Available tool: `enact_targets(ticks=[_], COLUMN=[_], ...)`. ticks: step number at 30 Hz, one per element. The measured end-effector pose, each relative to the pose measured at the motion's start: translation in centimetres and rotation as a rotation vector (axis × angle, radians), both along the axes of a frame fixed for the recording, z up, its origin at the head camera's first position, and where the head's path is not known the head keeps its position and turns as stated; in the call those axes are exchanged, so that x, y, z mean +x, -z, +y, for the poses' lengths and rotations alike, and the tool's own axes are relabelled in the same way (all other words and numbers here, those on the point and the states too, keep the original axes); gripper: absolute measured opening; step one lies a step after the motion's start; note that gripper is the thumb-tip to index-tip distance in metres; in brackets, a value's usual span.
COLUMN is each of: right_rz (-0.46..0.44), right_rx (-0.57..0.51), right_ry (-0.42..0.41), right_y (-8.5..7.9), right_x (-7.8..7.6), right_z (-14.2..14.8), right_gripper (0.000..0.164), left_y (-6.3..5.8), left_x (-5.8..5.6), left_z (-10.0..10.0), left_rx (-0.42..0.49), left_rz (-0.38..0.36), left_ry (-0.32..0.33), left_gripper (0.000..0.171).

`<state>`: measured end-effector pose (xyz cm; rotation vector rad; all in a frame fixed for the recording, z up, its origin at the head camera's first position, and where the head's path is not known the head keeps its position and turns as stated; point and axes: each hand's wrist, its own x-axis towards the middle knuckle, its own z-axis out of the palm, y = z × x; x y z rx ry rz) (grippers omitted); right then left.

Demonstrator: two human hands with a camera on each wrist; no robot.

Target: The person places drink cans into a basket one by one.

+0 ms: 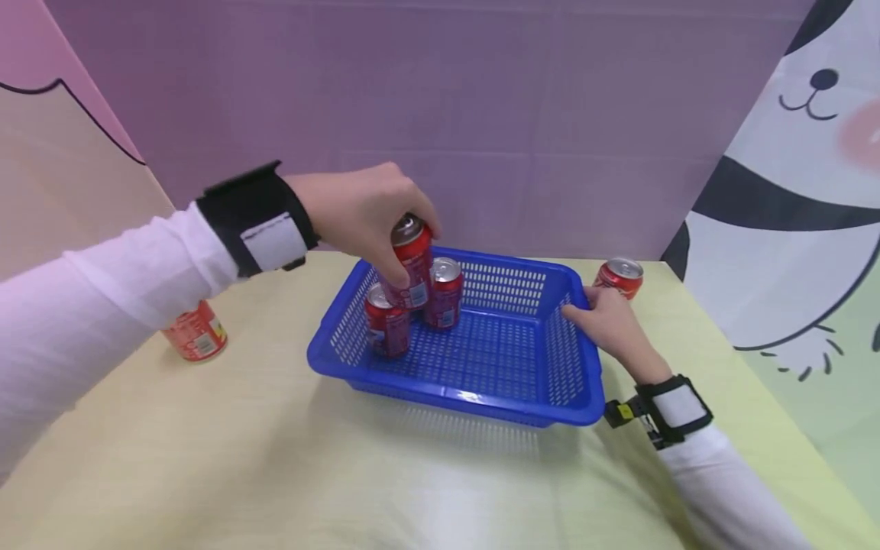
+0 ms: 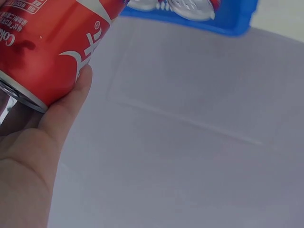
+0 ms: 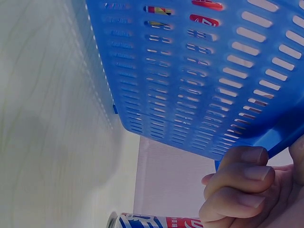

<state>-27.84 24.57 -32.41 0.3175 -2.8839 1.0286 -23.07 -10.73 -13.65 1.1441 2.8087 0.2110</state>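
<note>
Head view: your left hand [image 1: 364,208] had thumb and fingers wrapped round the red can [image 1: 416,266], which hung right under that palm, so your right hand [image 1: 608,325] was way further off, gripping the blue basket [image 1: 426,388] by its right rim. The can was above the basket's left end, near the far edge of the worktop [image 1: 275,458]. Long axis looked close to upright, slightly tilted, lid up, base pointing down by the front can [image 1: 389,336] and back can [image 1: 447,302].

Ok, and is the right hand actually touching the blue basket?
Touching. The head view shows the right hand gripping the blue basket by its rim, thumb on the inner side and fingers outside.
</note>
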Motion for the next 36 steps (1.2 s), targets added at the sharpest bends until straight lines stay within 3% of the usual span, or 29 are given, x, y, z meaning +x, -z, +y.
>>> enact_targets(ticks=[4, 8, 13, 21, 29, 36], right_rz=[-0.005, -0.011, -0.007, 0.03, 0.014, -0.008], right_rx=[-0.001, -0.009, -0.018, -0.021, -0.028, -0.037], right_ry=[0.003, 0.01, -0.005, -0.02, -0.023, -0.012], right_y=[0.2, 0.3, 0.1, 0.1, 0.0, -0.1], right_x=[0.0, 0.1, 0.2, 0.1, 0.1, 0.2], right_z=[0.1, -0.1, -0.7, -1.1, -1.2, -1.2], right_gripper=[0.031, 0.034, 0.03, 0.027, 0.029, 0.031], left_y=[1.4, 2.8, 4.5, 7.2, 8.9, 10.2], left_x=[-0.5, -0.7, -0.7, -0.7, -0.8, -0.7], left_z=[1.6, 2.6, 2.8, 2.9, 3.2, 3.7], left_rx=[-0.012, -0.043, -0.087, -0.146, -0.24, -0.283], left_rz=[-0.043, -0.075, -0.11, -0.102, -0.032, -0.099], left_ry=[0.042, 0.033, -0.007, 0.01, 0.012, -0.009], left_gripper=[0.056, 0.058, 0.061, 0.062, 0.059, 0.062])
